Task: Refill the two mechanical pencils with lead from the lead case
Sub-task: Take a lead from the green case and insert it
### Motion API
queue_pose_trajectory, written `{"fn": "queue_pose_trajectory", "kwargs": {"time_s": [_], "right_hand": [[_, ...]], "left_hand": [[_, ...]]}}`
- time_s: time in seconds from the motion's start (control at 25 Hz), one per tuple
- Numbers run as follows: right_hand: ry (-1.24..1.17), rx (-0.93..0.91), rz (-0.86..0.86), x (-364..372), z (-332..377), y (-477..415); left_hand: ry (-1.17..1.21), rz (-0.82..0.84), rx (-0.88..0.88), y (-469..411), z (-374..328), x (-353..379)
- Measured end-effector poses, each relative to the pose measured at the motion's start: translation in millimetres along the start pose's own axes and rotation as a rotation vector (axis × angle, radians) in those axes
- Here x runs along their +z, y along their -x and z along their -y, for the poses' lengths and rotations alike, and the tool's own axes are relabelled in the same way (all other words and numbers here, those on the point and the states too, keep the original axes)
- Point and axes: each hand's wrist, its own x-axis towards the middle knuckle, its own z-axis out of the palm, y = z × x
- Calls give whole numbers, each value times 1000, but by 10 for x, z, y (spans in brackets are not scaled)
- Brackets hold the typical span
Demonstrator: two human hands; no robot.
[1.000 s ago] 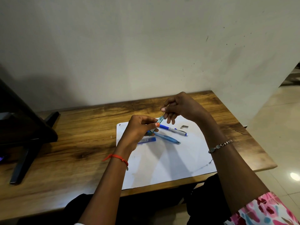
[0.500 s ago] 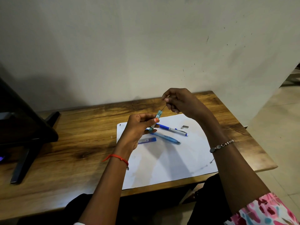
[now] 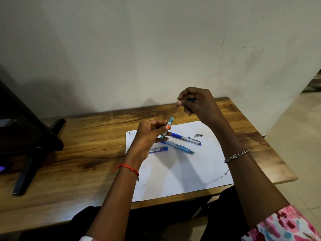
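My left hand (image 3: 149, 134) holds a teal lead case (image 3: 167, 126) tilted up over the white paper (image 3: 182, 171). Above and to its right, my right hand (image 3: 196, 102) pinches a thin lead stick (image 3: 175, 110) whose lower end reaches the case's open top. A small teal piece (image 3: 190, 100), perhaps the case's cap, shows between the right hand's fingers. Two mechanical pencils lie on the paper: a dark blue and silver pencil (image 3: 186, 138) and a light blue pencil (image 3: 179, 147). A second, blue lead case (image 3: 158, 149) lies below my left hand.
A small silver metal cap (image 3: 198, 135) lies on the paper right of the pencils. The wooden table (image 3: 78, 153) stands against a pale wall. A black stand (image 3: 26, 148) occupies the table's left end. The table's right edge drops to a tiled floor.
My right hand has risen up and away from the teal case, drawing a lead stick out of it. My left hand has kept the case nearly in place.
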Motion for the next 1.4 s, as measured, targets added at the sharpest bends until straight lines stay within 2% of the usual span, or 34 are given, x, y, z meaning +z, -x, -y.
{"fn": "queue_pose_trajectory", "kwargs": {"time_s": [0.2,0.36,0.6,0.96,1.2,1.4], "right_hand": [[-60,-1,16,38,14,2],[-70,-11,65,119,25,8],[-14,-26,108,190,64,31],[-10,79,76,178,115,62],[31,185,143,174,158,79],[52,204,110,194,190,81]], "left_hand": [[-39,47,51,6,-43,36],[-62,-30,83,20,-70,79],[29,-152,133,21,-78,88],[37,-182,185,25,-77,98],[21,-201,204,16,-65,104],[69,-226,201,5,-51,101]]}}
